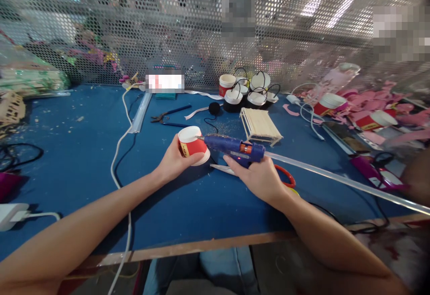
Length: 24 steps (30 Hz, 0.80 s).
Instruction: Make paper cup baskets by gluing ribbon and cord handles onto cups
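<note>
My left hand (179, 156) is wrapped round a small red and white paper cup (191, 144), which it holds tilted above the table. In my right hand (262, 176) is a blue hot glue gun (228, 144); its metal nozzle meets the side of the cup near the rim, touching or very close. A long clear glue stick (336, 176) runs out of the gun's back to the right. Beneath the gun lie scissors with red handles (287, 176), partly hidden by my right hand.
Pliers with blue handles (171, 113) lie beyond the cup. A small wooden stick rack (260, 122) and several paper cups with black cords (257, 98) stand further back. A white cable (117, 151) crosses the blue table (80, 134). Pink pieces and a phone (344, 138) lie at right.
</note>
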Tool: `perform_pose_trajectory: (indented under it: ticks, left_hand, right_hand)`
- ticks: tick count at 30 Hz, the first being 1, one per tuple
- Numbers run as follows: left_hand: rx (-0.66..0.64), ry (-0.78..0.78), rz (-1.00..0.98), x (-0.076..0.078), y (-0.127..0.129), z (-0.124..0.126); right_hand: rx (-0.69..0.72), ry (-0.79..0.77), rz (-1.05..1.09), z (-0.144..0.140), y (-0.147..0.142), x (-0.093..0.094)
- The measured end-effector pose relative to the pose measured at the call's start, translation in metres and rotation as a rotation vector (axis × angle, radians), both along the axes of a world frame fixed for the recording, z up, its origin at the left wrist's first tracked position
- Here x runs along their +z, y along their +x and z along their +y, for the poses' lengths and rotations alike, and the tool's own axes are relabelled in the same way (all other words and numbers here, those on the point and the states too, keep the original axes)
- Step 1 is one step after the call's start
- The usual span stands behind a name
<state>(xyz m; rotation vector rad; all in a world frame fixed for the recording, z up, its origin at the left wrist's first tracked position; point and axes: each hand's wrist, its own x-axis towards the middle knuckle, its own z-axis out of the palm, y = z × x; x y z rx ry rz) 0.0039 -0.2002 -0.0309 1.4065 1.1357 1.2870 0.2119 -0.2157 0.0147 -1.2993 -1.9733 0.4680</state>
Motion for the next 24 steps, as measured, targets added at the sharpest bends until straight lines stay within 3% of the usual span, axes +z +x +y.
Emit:
perform_pose_trajectory:
  ticks: [17,24]
  left_hand:
    - [0.074,-0.054,0.077,0.001,0.002,0.000]
    - [0.093,-0.040,0.131,0.000,0.003,-0.001]
  right_hand:
    - [0.038,-0.012,-0.033,-0.010,-0.007,0.009]
    - [0.046,-0.004,-0.083,-0.010,-0.008,0.001]
